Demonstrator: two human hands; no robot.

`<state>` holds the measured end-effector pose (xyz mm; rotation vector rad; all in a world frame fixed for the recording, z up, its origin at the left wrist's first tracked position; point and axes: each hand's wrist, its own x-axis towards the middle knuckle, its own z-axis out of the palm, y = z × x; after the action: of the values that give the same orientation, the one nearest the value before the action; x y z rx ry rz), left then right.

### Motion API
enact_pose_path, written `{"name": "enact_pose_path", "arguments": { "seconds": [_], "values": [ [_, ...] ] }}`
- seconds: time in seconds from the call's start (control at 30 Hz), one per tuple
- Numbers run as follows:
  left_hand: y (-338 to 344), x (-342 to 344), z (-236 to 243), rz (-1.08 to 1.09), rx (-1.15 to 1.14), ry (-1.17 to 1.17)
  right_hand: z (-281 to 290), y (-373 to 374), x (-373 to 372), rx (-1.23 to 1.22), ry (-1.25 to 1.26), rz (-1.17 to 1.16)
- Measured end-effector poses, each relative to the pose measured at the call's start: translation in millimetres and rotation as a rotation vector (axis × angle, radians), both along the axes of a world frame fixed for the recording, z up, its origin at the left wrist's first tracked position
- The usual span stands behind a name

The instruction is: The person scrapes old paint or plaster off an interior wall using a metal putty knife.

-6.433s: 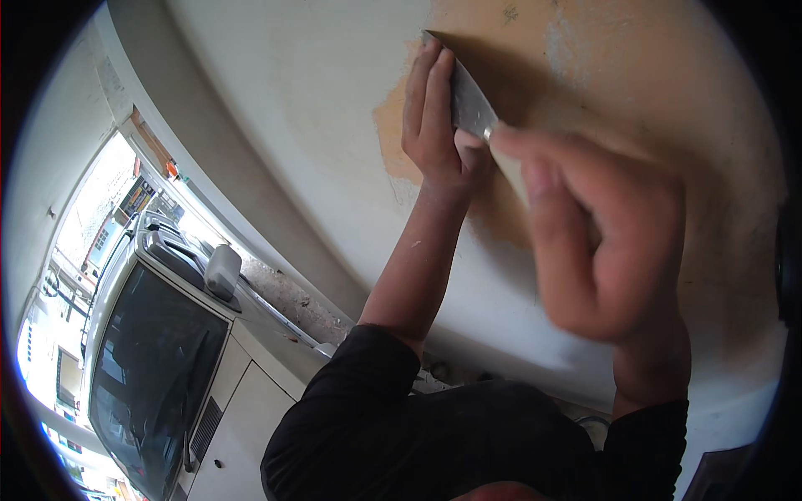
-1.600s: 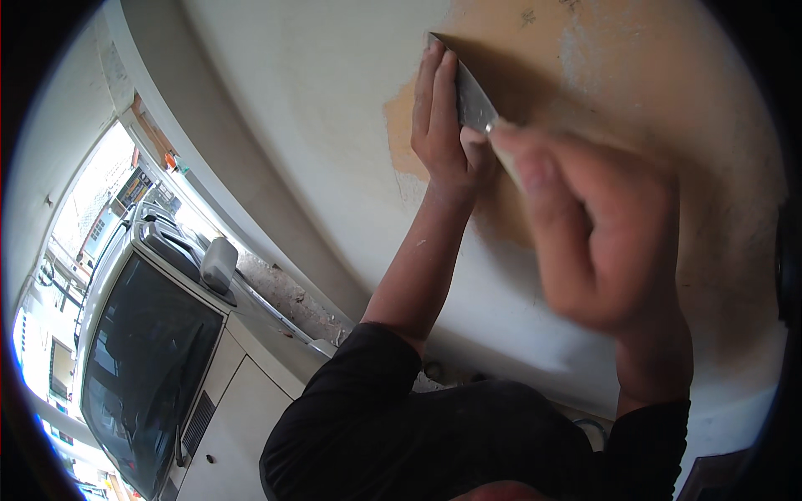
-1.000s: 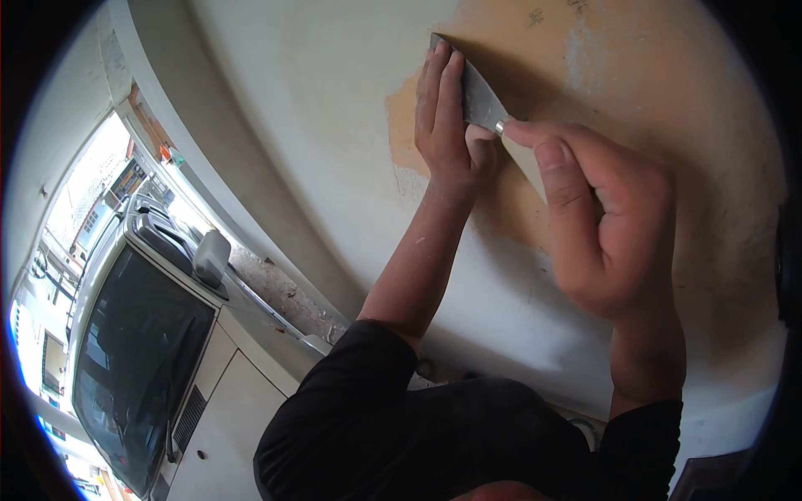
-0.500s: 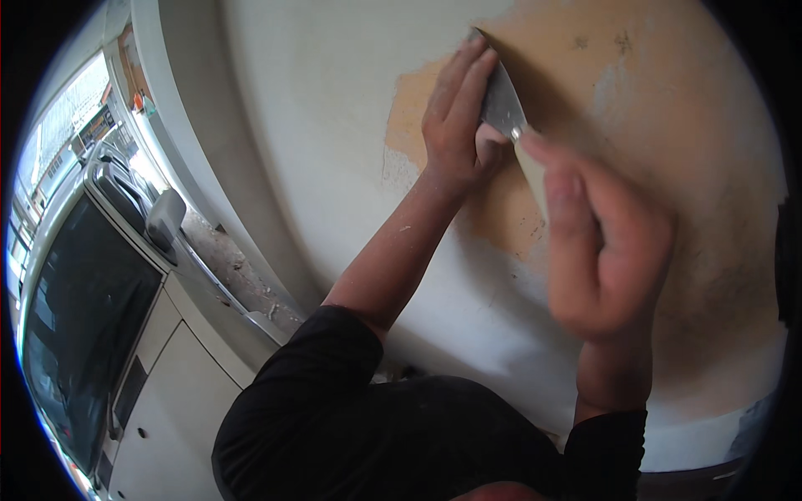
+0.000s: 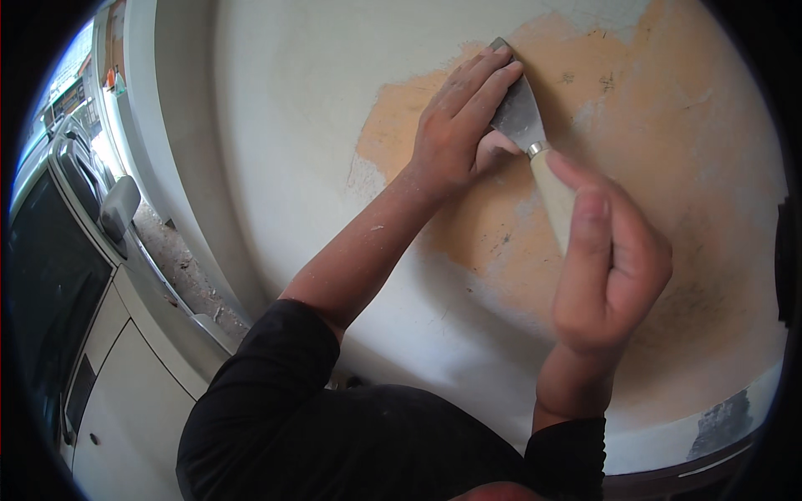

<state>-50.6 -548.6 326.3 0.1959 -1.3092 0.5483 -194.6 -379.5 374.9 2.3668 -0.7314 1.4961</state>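
Head view: scraper shifted right across orange wall patch.

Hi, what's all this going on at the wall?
A person has a flat scraper up at the wall. The right hand grips its pale handle, while the fingers of the left hand lie along the metal blade. The blade is over the upper part of a rough tan patch surrounded by paler wall. Off to the left stands a white vehicle, which neither hand touches.
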Motion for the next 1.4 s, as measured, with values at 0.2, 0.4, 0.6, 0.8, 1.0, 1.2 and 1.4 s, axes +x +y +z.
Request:
{"name": "enact_pose_path", "arguments": {
  "seconds": [0.2, 0.4, 0.6, 0.8, 1.0, 1.2, 1.4],
  "values": [
    [2, -5, -1, -0.052, -0.003, -0.031, -5, -1, 0, -0.02, 0.027, -0.011],
    [2, -5, 1, -0.017, -0.005, -0.022, -5, -8, -3, -0.175, -0.016, 0.031],
    [3, -6, -1, 0.0, -0.007, -0.01, -6, -1, -2, -0.086, 0.024, -0.05],
    [2, -7, 0, -0.012, -0.006, -0.014, -6, -2, -3, -0.098, 0.037, -0.057],
    [0, -6, 0, 0.014, -0.001, -0.015, -7, 3, -3, 0.06, -0.031, -0.099],
    [2, -8, 3, 0.109, 0.001, -0.003, -6, -12, -20, 0.016, -0.135, -0.014],
    [1, -6, 1, 0.134, 0.0, -0.021, -9, -11, -18, -0.059, -0.096, -0.084]
  ]
}}
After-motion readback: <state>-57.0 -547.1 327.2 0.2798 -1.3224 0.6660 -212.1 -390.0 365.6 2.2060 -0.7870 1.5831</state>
